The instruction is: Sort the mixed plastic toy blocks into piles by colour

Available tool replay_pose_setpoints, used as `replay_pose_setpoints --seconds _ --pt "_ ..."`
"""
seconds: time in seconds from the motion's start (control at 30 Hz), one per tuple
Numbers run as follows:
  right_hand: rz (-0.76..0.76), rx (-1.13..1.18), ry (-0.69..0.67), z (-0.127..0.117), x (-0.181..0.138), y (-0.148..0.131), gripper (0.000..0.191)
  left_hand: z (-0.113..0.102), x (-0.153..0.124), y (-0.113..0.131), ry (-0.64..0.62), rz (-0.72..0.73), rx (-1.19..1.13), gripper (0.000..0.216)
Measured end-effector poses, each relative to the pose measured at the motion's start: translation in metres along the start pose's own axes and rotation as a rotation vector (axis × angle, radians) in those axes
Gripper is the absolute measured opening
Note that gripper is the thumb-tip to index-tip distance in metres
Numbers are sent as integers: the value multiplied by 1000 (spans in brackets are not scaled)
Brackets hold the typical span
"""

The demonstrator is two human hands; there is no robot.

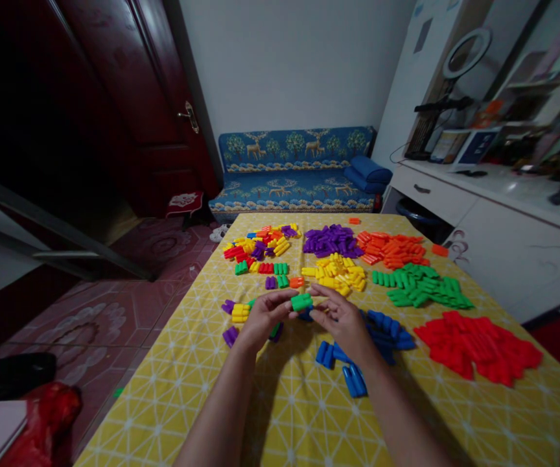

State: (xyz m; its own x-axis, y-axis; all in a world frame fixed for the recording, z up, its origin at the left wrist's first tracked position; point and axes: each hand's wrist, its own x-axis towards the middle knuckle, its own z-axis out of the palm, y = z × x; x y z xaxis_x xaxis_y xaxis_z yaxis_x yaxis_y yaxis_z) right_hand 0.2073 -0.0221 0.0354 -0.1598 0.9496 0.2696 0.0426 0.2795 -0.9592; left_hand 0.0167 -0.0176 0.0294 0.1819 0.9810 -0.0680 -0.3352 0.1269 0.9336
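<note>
Over the middle of the table, a green plastic building block (301,301) is pinched between the fingertips of both hands. My left hand (266,314) grips its left end, and my right hand (337,316) closes on its right side. A bit of blue shows just under the green block; I cannot tell whether it is joined to it. Beneath and beside my right forearm lie blue blocks (382,331), partly covered by the arm. Left of my left hand are a yellow block (240,313) and a purple block (230,336).
Sorted piles of purple (331,241), orange (391,249), yellow (341,272), green (420,285) and red blocks (477,344) cover the table's right half. A mixed pile (260,245) sits at the far left. Beyond the yellow tablecloth (187,389) stands a blue sofa (284,185).
</note>
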Motion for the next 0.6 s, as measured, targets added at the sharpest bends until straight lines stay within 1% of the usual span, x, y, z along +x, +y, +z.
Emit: replay_pose_setpoints --seconds 0.07,0.13,0.17,0.23,0.3,0.37,0.4,0.43,0.5,0.6 --pt "-93 -70 -60 9 -2 -3 38 4 -1 -1 -29 14 39 40" --pt "-164 -123 -66 13 -3 -5 30 8 -1 -2 -54 25 57 37" --pt "-169 -129 -53 14 -3 -5 27 9 0 -2 -62 28 66 37" --pt "-98 -92 11 10 -2 -3 25 8 1 -1 -58 40 104 37" --pt "30 0 138 -1 1 2 29 3 1 1 -19 94 203 37" --pt "114 145 337 -20 6 9 35 -6 0 6 39 189 390 34" --pt "122 233 445 -31 10 13 37 -12 -1 9 58 235 507 32" --pt "110 327 548 -44 13 18 38 -17 -2 13 65 272 621 30" --pt "61 488 717 -68 18 26 41 -29 -6 19 37 307 794 32" --pt "-36 579 870 -97 22 34 41 -44 -11 24 -55 286 928 54"
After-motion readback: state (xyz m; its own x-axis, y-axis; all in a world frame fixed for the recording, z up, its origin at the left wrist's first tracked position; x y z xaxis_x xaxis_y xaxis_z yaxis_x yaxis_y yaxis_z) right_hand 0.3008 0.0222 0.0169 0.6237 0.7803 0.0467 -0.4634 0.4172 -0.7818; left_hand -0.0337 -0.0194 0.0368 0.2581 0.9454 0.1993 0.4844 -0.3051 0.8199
